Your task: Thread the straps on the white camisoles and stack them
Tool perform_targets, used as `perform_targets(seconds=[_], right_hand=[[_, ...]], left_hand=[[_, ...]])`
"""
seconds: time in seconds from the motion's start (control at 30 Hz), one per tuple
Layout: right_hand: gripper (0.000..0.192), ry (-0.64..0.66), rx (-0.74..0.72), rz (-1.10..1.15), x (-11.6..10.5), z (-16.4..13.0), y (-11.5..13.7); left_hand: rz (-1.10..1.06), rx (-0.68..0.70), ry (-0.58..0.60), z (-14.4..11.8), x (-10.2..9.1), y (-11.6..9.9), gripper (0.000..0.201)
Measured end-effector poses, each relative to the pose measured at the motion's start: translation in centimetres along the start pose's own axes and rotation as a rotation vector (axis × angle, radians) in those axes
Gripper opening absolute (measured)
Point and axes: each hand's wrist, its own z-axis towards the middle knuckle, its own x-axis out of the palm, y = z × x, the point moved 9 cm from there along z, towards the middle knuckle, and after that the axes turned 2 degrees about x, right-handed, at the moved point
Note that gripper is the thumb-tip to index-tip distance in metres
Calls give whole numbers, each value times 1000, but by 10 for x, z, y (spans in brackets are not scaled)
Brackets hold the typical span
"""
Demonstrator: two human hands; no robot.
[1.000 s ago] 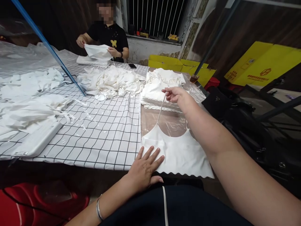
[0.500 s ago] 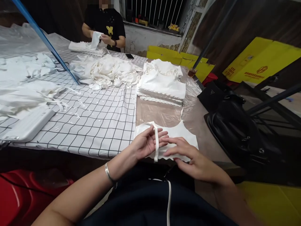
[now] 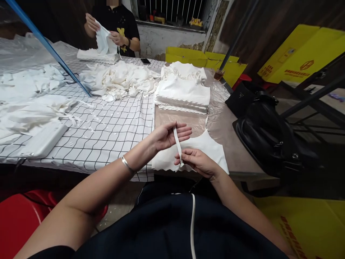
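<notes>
My left hand [image 3: 169, 136] is turned palm up with its fingers stretched out. Its thumb presses the upper end of a narrow white strap [image 3: 177, 141] against the hand. My right hand [image 3: 198, 162] pinches the strap's lower end between thumb and fingers, where it looks bunched. Under both hands a white camisole top [image 3: 212, 148] with a wavy hem lies flat at the table's near edge; my hands cover part of it. Whether the strap joins this top is hidden. Beyond it stands a stack of white tops [image 3: 185, 91].
Heaps of white fabric pieces [image 3: 121, 79] and a white box-like item [image 3: 44, 142] lie on the checked cloth [image 3: 126, 129]. A black bag [image 3: 269, 133] sits at right. Across the table a co-worker [image 3: 113, 32] handles white fabric. A blue pole [image 3: 51, 46] slants at left.
My left hand has risen slightly, fingers still extended. My right hand has closed from loose, spread fingers into a pinch on the strap's lower end. The co-worker has lifted the fabric higher.
</notes>
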Motion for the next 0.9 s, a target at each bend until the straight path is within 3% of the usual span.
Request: perform_targets(seconds=[0.13, 0.3, 0.47, 0.57, 0.67, 0.77, 0.83, 0.9], right_hand=[[44, 22, 48, 33, -7, 0, -1], [42, 24, 126, 54, -11, 0, -10], [40, 35, 151, -41, -14, 6, -8], [36, -84, 54, -59, -35, 24, 25], [23, -307, -101, 47, -68, 43, 72], [13, -435, -137, 121, -87, 56, 97], [15, -467, -114, 138, -90, 61, 97], [17, -481, -88, 162, -90, 64, 88]], left_hand=[[44, 21, -46, 19, -12, -15, 41], [66, 42, -28, 34, -17, -19, 41], [183, 73, -33, 49, -20, -35, 37], [574, 105, -135, 52, -34, -54, 40], [1256, 202, -336, 38, -48, -70, 39], [1702, 306, -287, 21, -38, -48, 29], [1852, 363, -218, 11, -32, -24, 24], [1948, 397, -220, 6, -30, -8, 28]])
